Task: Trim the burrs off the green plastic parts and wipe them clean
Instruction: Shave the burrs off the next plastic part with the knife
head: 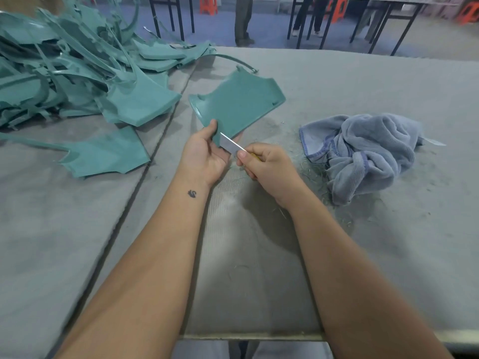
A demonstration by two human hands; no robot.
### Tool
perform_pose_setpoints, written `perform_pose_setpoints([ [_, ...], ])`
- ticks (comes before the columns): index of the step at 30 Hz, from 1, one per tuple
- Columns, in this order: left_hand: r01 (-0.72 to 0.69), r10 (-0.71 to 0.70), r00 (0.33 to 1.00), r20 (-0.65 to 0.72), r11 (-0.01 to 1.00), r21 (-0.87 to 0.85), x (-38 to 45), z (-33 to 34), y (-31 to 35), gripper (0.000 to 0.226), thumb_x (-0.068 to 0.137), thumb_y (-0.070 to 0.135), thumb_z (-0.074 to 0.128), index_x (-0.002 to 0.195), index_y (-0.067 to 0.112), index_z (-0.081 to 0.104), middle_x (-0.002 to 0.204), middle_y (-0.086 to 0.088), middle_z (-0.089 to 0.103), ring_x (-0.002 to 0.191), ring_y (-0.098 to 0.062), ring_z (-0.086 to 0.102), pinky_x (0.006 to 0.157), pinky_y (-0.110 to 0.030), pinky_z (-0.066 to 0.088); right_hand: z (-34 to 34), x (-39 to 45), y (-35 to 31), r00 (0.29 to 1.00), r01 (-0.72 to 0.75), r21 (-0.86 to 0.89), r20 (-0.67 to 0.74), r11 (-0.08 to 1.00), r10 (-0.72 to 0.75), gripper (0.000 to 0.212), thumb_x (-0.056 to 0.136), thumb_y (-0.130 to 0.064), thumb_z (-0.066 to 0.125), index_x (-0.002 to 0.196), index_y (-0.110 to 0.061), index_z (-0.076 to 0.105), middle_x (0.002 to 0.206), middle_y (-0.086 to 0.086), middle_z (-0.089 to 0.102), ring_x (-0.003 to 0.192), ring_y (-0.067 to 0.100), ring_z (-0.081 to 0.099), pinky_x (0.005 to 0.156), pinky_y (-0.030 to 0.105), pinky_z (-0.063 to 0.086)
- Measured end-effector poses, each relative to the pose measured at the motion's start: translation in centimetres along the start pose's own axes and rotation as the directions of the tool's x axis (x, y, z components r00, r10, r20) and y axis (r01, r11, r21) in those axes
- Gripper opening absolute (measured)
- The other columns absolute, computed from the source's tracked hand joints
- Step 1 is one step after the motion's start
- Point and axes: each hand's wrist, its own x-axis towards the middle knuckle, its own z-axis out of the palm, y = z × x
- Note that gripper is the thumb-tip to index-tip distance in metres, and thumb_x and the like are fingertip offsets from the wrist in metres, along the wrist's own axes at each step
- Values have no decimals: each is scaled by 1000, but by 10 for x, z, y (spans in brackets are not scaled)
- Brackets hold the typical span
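Head view, towel [363,154] beside parts pile [64,68]

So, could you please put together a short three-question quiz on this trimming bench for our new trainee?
1. True or false: the blade in the right hand lies against the near edge of the green part gripped by the left hand.
2. Which side of the hands is the blue-grey cloth on? A) left B) right C) under them
3. Fill in: the pile of green parts lies on the far ____ of the table.

Key: 1 true; 2 B; 3 left.
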Motion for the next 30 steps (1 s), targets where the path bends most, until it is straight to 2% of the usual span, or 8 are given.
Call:
perform_pose_setpoints([
  [2,4,-1,999,42,998,-58,-3,-1,0,26,103,10,37,105,-2,60,121,-18,62,127,-31,53,77,-41,55,1,0,0,1000,-9,-24,4,1000,10,30,97,-17,56,67,-22,61,47,-12,45,47,3,38,51,16,34],
  [9,-5,12,998,63,994,-111,-6,-6,-2,26,104,10,36,105,-1,60,110,-10,65,115,-25,58,91,-43,50,6,2,1,997,47,-133,-48,990,-54,26,95,-13,57,69,-16,59,53,-8,46,54,12,40,59,28,35],
  [14,-25,28,999,45,997,-76,-7,-6,-5,26,104,11,35,104,-1,59,114,-17,64,122,-31,56,70,-40,58,4,0,2,996,66,-111,-58,992,-73,23,95,-13,56,73,-12,61,52,-8,43,52,10,37,56,27,32],
  [18,-43,45,998,36,997,-71,-7,-5,-6,24,104,9,36,105,0,58,128,-19,58,106,-25,63,65,-39,60,4,-1,2,993,81,-112,-81,990,-90,26,95,-11,56,70,-18,59,53,-8,44,53,11,38,58,28,32],
  [22,-74,76,996,37,996,-55,-8,-4,-7,23,103,7,37,103,0,59,130,-20,56,86,-26,71,66,-37,60,4,-1,2,991,82,-50,-100,995,-87,32,95,-9,55,66,-24,57,53,-5,44,57,16,40,61,32,34],
  [26,-82,82,996,27,996,-17,-11,-1,-7,22,103,7,37,103,1,58,137,-21,53,102,-26,66,73,-38,57,3,-3,2,990,81,-23,-115,996,-83,33,95,-10,54,66,-25,58,53,-4,44,57,17,40,60,32,35],
  [28,-78,78,997,20,997,-2,-14,1,-8,21,103,6,37,103,0,57,138,-21,52,119,-31,59,76,-39,56,2,-3,1,990,77,-3,-115,997,-77,32,96,-11,54,67,-23,58,54,-2,44,57,16,39,59,30,33],
  [30,-76,76,997,18,997,0,-15,3,-9,21,103,5,36,103,0,57,138,-21,52,129,-32,51,73,-38,57,1,-5,0,991,72,27,-115,997,-68,31,97,-11,54,67,-22,59,55,0,43,57,16,38,57,28,32],
])
